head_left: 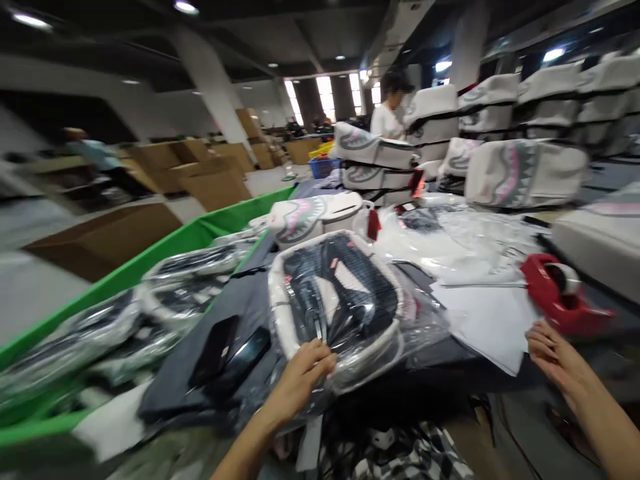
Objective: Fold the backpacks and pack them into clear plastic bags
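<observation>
A white-edged backpack [345, 293] in a clear plastic bag lies in front of me, its dark mesh back and straps facing up. My left hand [307, 367] is at its near edge, fingers curled over the plastic. Off to the right, my right hand [553, 353] is held just below a red tape dispenser [555, 293], its fingers curled together. Whatever may be between those fingers is too small to make out. White sheets [487, 320] lie beside that hand, close to its fingertips.
Left of the table [175, 393], a green-walled bin [107, 273] holds several bagged backpacks. Two dark phone-like objects [235, 357] lie near the table's left edge. Clear plastic bags [460, 240] and stacked white backpacks [377, 153] are farther back. A person [387, 117] stands behind the stacks.
</observation>
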`<state>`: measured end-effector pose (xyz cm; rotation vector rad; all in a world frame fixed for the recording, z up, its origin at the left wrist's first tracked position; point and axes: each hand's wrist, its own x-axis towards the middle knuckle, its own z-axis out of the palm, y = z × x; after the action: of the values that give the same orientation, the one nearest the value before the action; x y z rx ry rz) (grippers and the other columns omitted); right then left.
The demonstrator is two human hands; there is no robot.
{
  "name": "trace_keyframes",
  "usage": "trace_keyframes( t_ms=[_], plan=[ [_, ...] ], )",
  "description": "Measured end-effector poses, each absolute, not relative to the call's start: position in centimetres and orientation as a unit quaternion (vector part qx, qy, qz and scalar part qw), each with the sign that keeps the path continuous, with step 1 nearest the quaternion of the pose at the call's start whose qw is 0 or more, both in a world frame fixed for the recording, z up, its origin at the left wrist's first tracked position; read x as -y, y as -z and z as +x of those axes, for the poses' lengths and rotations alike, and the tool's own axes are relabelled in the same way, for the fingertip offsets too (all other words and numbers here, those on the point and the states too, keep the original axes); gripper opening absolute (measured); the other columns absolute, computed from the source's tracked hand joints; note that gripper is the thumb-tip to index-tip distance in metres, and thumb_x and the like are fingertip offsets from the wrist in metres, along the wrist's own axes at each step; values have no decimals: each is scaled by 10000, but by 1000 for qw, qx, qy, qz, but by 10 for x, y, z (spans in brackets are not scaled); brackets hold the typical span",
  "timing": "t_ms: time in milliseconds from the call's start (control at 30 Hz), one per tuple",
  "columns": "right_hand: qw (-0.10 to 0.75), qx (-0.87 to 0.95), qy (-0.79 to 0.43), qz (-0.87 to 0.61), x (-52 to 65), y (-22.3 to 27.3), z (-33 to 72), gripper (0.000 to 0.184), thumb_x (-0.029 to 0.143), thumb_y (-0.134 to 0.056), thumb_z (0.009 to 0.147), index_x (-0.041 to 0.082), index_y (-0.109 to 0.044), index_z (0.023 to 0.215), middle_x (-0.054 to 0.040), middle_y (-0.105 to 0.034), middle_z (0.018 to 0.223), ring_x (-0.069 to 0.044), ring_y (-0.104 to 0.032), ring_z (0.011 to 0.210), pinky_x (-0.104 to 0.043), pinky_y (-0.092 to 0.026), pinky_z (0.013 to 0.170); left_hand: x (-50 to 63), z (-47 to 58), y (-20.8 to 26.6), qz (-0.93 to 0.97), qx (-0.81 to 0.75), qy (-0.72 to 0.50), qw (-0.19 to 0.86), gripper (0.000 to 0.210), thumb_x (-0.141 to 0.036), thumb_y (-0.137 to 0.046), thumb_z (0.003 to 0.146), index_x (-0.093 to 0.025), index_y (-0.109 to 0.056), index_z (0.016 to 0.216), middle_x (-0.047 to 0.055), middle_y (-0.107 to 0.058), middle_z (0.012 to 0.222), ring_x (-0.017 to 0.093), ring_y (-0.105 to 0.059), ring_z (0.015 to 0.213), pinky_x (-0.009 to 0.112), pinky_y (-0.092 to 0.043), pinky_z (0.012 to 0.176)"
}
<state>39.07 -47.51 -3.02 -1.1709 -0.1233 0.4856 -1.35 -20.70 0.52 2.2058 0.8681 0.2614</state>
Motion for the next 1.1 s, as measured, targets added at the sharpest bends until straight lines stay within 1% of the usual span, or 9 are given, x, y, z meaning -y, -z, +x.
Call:
trace_keyframes(
  t_ms=[100,200,367,500,567,667,800,967,1100],
  plan=[
    [726,214,-330,-564,431,-2,343,433,487,-825,709,231,-481,646,81,-300,535,-65,-198,428,-185,-212,332,210,-7,-14,866,-345,-64,356,364,-386,-424,927,-218,-586,648,15,-618,830,204,-556,917,343,-401,925],
    [556,501,-327,-577,386,-40,307,453,590,-759,791,224,-538,643,21,-437,581,-117,-385,523,-248,-341,459,205,-4,-16,861,-362,-46,354,306,-307,-476,919,-207,-608,661,1,-600,833,185,-548,920,322,-384,927],
    [185,852,-195,-449,302,-63,266,334,424,-563,959,219,-533,698,30,-519,631,-112,-406,553,-263,-269,541,202,-3,-12,856,-364,-60,361,317,-275,-509,932,-196,-608,642,-8,-564,777,179,-553,908,314,-360,927],
    [32,871,-68,-486,251,-51,260,218,274,-646,858,226,-514,691,25,-620,667,-143,-533,590,-282,-222,557,201,-3,-10,865,-345,-62,359,340,-257,-509,943,-196,-591,619,-14,-565,748,172,-554,886,304,-361,897],
    [19,838,-58,-542,240,-47,270,238,331,-746,796,244,-531,744,38,-625,644,-162,-570,591,-273,-241,554,199,-4,-10,872,-332,-62,356,354,-257,-499,955,-194,-581,617,-18,-566,733,169,-554,883,304,-360,900],
    [100,754,-24,-649,247,-46,289,321,445,-778,771,263,-530,865,62,-573,581,-167,-547,518,-264,-290,534,198,-5,-8,877,-319,-63,354,363,-251,-490,969,-192,-577,621,-23,-585,726,162,-556,883,305,-358,914],
    [193,782,-6,-593,277,-44,290,293,505,-532,960,252,-508,813,25,-597,639,-141,-521,515,-272,-328,543,196,-6,-5,880,-309,-70,353,363,-229,-484,981,-191,-591,636,-27,-630,748,152,-564,876,301,-365,923],
    [59,815,-122,-563,266,-38,263,397,575,-685,828,247,-475,751,18,-616,694,-167,-548,607,-284,-272,552,199,-5,-9,892,-314,-64,319,331,-216,-519,1001,-190,-658,702,-13,-646,807,160,-582,924,296,-394,935],
    [-22,798,-201,-568,243,-37,265,517,686,-741,711,252,-462,737,27,-599,674,-182,-524,606,-300,-230,562,217,-22,-23,920,-304,-104,224,238,-456,-726,904,-218,-724,917,33,-651,1062,211,-574,1071,361,-425,987]
  ],
)
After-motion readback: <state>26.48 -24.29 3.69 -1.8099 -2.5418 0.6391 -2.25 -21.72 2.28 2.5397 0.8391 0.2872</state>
